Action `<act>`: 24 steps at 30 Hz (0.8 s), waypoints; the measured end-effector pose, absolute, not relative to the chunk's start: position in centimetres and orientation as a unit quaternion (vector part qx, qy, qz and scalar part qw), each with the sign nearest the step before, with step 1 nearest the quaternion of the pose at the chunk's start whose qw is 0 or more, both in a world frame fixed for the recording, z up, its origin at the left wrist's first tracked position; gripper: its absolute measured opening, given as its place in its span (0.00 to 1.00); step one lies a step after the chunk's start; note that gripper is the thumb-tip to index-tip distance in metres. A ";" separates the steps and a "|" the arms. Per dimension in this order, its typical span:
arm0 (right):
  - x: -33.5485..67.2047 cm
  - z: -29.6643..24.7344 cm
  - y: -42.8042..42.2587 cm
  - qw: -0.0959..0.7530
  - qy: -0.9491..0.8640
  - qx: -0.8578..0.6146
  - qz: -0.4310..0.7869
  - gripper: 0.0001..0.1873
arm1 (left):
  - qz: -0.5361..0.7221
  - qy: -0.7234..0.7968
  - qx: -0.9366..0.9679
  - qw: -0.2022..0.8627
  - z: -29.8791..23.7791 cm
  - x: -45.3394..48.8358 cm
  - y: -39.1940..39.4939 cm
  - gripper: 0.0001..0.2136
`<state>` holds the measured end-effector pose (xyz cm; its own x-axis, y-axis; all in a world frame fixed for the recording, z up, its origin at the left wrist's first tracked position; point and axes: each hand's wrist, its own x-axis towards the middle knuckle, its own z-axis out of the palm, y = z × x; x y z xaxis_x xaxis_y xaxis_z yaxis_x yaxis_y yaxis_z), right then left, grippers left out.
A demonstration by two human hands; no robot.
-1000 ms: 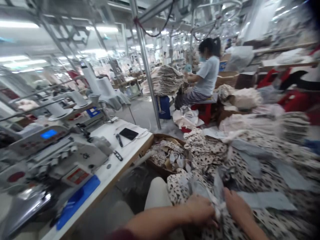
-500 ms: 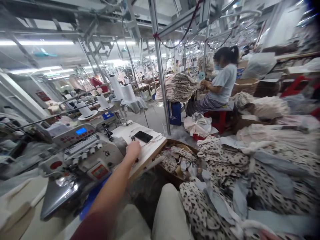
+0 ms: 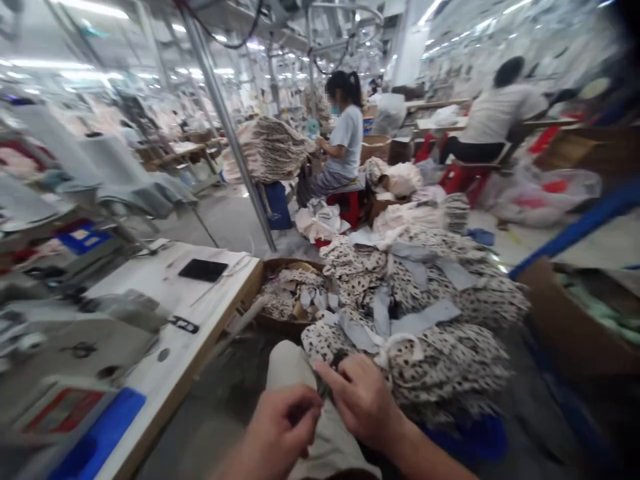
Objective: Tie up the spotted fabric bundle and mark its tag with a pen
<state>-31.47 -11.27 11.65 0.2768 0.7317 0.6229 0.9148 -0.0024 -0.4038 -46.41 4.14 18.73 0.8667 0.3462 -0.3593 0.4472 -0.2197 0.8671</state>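
My left hand (image 3: 280,430) and my right hand (image 3: 363,400) meet over my lap in the head view. A small dark tool (image 3: 330,377) runs between them. The right hand's fingers curl round its upper part, and the left hand's fingertips pinch at its lower end. Both hands are closed. Just beyond them lies a heap of spotted cream fabric pieces (image 3: 440,347) with grey strips (image 3: 425,313) on top. My pale trouser leg (image 3: 290,363) shows under the hands.
To the left is a white sewing table (image 3: 165,293) with a black phone (image 3: 203,270), a sewing machine (image 3: 65,333) and a blue mat (image 3: 100,437). A brown box of scraps (image 3: 290,300) stands beside it. A metal pole (image 3: 230,127) and two seated persons (image 3: 343,143) (image 3: 493,117) lie beyond.
My left hand has come back from the sewing table to my lap, and the right hand has joined it on the small dark tool. The view has swung to the right.
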 end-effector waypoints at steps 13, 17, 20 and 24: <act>-30.2 5.7 -16.5 0.690 -0.152 -0.634 0.314 0.25 | -0.169 0.016 0.831 0.531 9.6 -37.3 0.2 0.12; -26.6 3.8 -16.9 0.726 0.014 -0.615 0.309 0.32 | -0.200 0.013 0.870 0.450 8.2 -35.1 -1.6 0.14; -22.5 2.1 -17.5 0.746 0.079 -0.633 0.190 0.36 | -0.190 0.045 0.952 0.238 7.6 -33.5 -1.8 0.20; -18.8 -0.7 -16.8 0.716 0.019 -0.683 0.143 0.31 | -0.035 -0.176 0.981 0.074 5.3 -30.5 -0.7 0.19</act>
